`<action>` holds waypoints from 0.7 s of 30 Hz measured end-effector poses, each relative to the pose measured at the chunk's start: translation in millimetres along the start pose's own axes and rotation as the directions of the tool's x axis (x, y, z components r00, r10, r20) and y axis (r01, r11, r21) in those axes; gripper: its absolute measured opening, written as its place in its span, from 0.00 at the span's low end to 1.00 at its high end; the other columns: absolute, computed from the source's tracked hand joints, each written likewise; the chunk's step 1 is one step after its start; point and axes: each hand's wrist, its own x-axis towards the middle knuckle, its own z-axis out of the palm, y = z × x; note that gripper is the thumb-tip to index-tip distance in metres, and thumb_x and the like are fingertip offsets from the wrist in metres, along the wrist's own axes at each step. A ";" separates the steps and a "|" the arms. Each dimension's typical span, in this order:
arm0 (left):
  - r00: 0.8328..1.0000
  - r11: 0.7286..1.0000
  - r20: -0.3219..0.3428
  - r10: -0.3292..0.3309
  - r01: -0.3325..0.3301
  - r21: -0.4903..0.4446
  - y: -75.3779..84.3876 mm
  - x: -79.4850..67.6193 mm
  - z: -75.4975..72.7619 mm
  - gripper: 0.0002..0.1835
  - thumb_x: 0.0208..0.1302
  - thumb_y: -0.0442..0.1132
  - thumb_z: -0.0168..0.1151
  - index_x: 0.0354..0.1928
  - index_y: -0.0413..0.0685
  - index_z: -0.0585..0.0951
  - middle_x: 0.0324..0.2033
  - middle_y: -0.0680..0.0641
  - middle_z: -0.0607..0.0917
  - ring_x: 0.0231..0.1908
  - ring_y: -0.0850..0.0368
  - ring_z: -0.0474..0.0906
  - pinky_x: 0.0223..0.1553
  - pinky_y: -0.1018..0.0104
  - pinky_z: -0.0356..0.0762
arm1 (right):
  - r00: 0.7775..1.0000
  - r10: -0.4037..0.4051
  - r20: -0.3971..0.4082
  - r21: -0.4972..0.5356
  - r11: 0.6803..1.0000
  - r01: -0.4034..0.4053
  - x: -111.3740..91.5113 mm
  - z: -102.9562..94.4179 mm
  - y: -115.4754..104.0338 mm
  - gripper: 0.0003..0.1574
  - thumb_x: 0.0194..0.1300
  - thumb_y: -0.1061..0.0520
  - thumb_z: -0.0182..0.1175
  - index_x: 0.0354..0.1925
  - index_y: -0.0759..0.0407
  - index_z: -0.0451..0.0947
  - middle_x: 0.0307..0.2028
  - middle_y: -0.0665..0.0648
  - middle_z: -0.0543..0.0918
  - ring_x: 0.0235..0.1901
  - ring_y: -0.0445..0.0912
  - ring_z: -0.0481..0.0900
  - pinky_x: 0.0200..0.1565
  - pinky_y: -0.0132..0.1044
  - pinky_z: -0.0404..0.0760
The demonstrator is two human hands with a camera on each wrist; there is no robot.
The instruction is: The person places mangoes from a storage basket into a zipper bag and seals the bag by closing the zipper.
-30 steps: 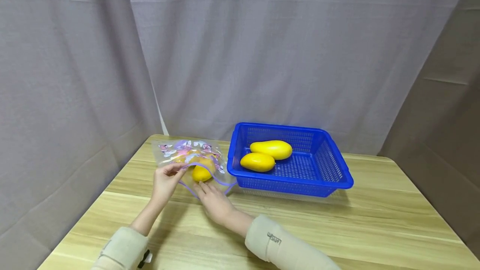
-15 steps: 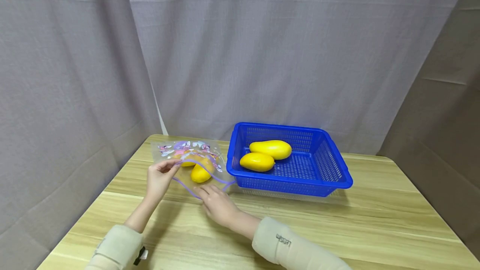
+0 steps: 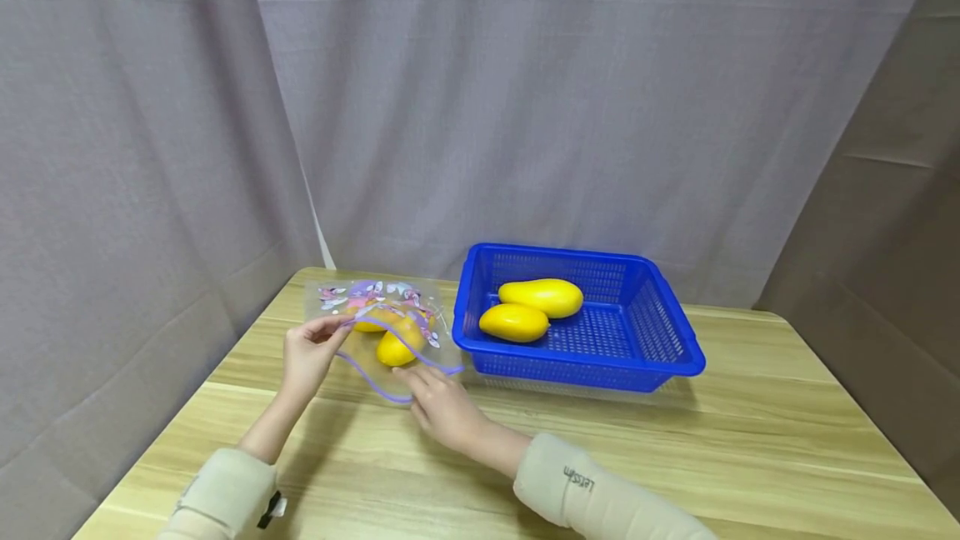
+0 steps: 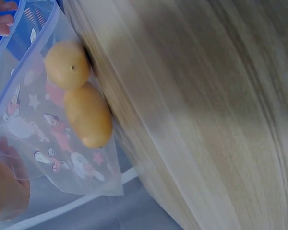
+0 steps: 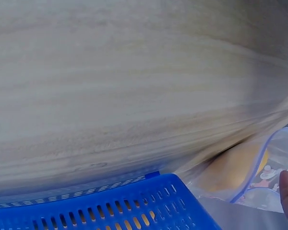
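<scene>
My left hand [image 3: 309,355] pinches the upper edge of a clear zip bag [image 3: 442,348] with a purple rim and a pink and white print, lifting its mouth toward me. Inside the bag lie two yellow mangoes, a near one [image 3: 396,348] by the mouth and another [image 4: 89,115] deeper in. My right hand [image 3: 442,407] is at the mouth's lower edge, fingers extended toward the near mango, the purple rim running up to them. In the left wrist view, the right hand's fingertips [image 4: 1,21] show beside the rim.
Right of the bag stands a blue perforated basket [image 3: 577,365], close to the bag's right side. It holds a yellow mango [image 3: 513,322] and a longer, papaya-like yellow fruit [image 3: 551,297]. Wooden table [image 3: 675,457] beneath; grey curtains [image 3: 525,107] behind and at the sides.
My left hand has moved left with the bag's upper edge, and the mouth has shifted left. The right hand has drawn back slightly from the near mango, which now shows more fully.
</scene>
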 end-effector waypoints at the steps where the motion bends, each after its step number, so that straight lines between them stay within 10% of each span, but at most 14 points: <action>1: 1.000 1.000 0.000 0.001 -0.001 -0.009 -0.9 -0.2 -0.1 0.08 0.56 0.22 0.62 0.37 0.22 0.80 0.36 0.27 0.83 0.25 0.78 0.77 0.29 0.86 0.76 | 1.000 0.001 -0.022 0.009 1.000 -0.001 -0.8 -0.4 0.7 0.28 0.56 0.67 0.59 0.57 0.61 0.73 0.48 0.56 0.82 0.49 0.49 0.81 0.53 0.39 0.81; 10: 1.000 0.999 -0.022 0.012 -0.013 -0.031 -2.1 -2.3 0.3 0.07 0.54 0.24 0.65 0.35 0.26 0.82 0.32 0.39 0.87 0.25 0.75 0.79 0.29 0.84 0.78 | 0.992 0.015 -0.126 0.046 0.999 -0.010 -3.0 -9.1 5.5 0.24 0.56 0.68 0.57 0.53 0.62 0.76 0.46 0.56 0.84 0.46 0.48 0.82 0.49 0.37 0.83; 21: 1.000 0.999 -0.012 -0.024 0.023 -0.042 -0.6 -3.9 1.9 0.07 0.55 0.22 0.63 0.36 0.25 0.82 0.36 0.28 0.83 0.24 0.78 0.77 0.29 0.85 0.77 | 0.976 0.008 -0.217 0.044 0.999 0.002 -6.9 -19.3 20.0 0.20 0.54 0.69 0.58 0.47 0.62 0.79 0.40 0.55 0.85 0.41 0.47 0.82 0.45 0.36 0.83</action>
